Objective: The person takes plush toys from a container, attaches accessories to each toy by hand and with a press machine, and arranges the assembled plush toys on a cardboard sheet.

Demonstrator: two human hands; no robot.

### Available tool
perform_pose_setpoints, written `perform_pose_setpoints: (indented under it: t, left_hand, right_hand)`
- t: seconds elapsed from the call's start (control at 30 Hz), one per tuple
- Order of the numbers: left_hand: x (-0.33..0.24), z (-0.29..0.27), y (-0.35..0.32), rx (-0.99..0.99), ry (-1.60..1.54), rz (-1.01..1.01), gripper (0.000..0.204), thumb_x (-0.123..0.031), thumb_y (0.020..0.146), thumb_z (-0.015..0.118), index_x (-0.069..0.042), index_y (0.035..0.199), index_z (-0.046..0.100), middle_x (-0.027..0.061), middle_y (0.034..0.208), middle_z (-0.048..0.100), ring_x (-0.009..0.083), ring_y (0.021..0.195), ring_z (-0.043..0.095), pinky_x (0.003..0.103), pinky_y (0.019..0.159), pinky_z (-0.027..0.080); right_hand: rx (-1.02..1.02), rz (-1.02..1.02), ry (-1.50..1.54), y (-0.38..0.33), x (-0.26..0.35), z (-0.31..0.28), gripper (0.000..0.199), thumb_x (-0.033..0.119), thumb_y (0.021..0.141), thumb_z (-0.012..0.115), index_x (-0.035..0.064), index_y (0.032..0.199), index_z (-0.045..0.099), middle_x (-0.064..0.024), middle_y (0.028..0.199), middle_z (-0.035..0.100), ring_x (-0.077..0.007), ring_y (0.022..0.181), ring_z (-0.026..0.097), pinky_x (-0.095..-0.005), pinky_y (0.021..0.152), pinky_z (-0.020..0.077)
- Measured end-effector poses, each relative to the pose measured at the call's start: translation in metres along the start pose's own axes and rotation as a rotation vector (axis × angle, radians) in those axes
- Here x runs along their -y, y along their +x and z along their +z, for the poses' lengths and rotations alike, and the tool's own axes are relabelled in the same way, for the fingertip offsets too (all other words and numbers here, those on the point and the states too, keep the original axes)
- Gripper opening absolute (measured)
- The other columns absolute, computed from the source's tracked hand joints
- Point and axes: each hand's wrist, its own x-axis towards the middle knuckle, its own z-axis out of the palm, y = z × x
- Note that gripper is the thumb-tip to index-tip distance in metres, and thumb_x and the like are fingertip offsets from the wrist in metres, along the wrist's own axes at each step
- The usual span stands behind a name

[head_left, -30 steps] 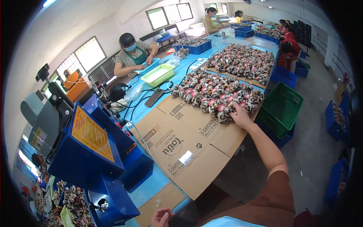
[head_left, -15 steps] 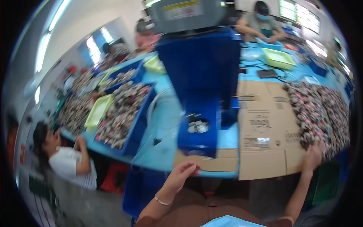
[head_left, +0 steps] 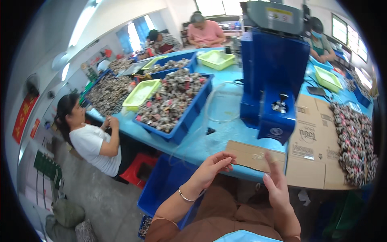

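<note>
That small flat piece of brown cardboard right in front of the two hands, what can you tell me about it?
The cardboard piece is a flat, plain brown, roughly rectangular sheet that looks like corrugated board. It lies at the near edge of the light blue table, slightly overhanging it. To its right sits a larger flattened cardboard box, and behind it a blue machine. The left hand and the right hand are raised just in front of it, both empty; whether either fingertip touches it cannot be told.

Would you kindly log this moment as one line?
left hand: open, empty | right hand: open, empty | nearest: cardboard strip on blue table
</note>
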Motion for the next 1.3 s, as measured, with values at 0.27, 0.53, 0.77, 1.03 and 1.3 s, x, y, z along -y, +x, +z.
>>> perform_pose_setpoints:
  t: [0.27,0.53,0.77,1.03,1.3]
  left_hand:
    - [-0.112,-0.126,0.002,-0.483,0.521,0.476,0.02,-0.015,0.091,0.066,-0.001,0.104,0.067,0.0035,0.09,0.067,0.0111,0.08,0.061,0.027,0.075,0.048]
    - [-0.165,-0.265,0.096,-0.973,1.674,0.132,0.038,-0.044,0.077,0.074,-0.011,0.095,0.075,0.0125,0.098,0.072,0.0267,0.097,0.067,0.043,0.087,0.047]
    - [-0.168,-0.267,0.15,-0.975,1.842,-0.264,0.039,-0.044,0.078,0.073,-0.009,0.095,0.075,0.0116,0.1,0.073,0.0277,0.1,0.068,0.044,0.091,0.042]
    - [-0.161,-0.283,0.119,-1.123,1.628,0.042,0.02,-0.03,0.08,0.074,-0.011,0.086,0.076,0.0132,0.089,0.073,0.0287,0.086,0.07,0.043,0.079,0.049]
    - [-0.136,-0.113,0.037,-0.592,1.177,0.847,0.009,-0.009,0.084,0.071,-0.004,0.091,0.073,0.0126,0.083,0.071,0.0264,0.076,0.068,0.036,0.069,0.052]
  right_hand:
    - [-0.455,-0.188,-0.342,-0.007,-0.056,-0.016,0.018,0.004,0.095,0.058,-0.0045,0.111,0.063,-0.0086,0.085,0.069,-0.0104,0.074,0.065,-0.0222,0.067,0.0521]
    - [-0.391,-0.038,-0.318,0.001,-0.079,-0.016,0.014,0.004,0.095,0.059,-0.0043,0.104,0.064,-0.0083,0.085,0.069,-0.0101,0.071,0.064,-0.0222,0.066,0.0515]
    - [-0.397,-0.232,-0.092,0.039,-0.012,0.017,0.019,0.003,0.093,0.061,-0.0034,0.11,0.064,-0.0099,0.087,0.07,-0.0117,0.074,0.066,-0.0225,0.066,0.0521]
    - [-0.217,-0.043,-0.271,0.03,-0.051,-0.002,0.016,0.005,0.093,0.062,-0.0034,0.106,0.066,-0.0082,0.086,0.071,-0.0111,0.073,0.066,-0.0233,0.066,0.0523]
    - [-0.163,-0.314,-0.734,0.024,-0.047,0.002,0.016,0.005,0.084,0.07,0.0,0.1,0.07,-0.0099,0.085,0.071,-0.0186,0.069,0.067,-0.0266,0.063,0.0536]
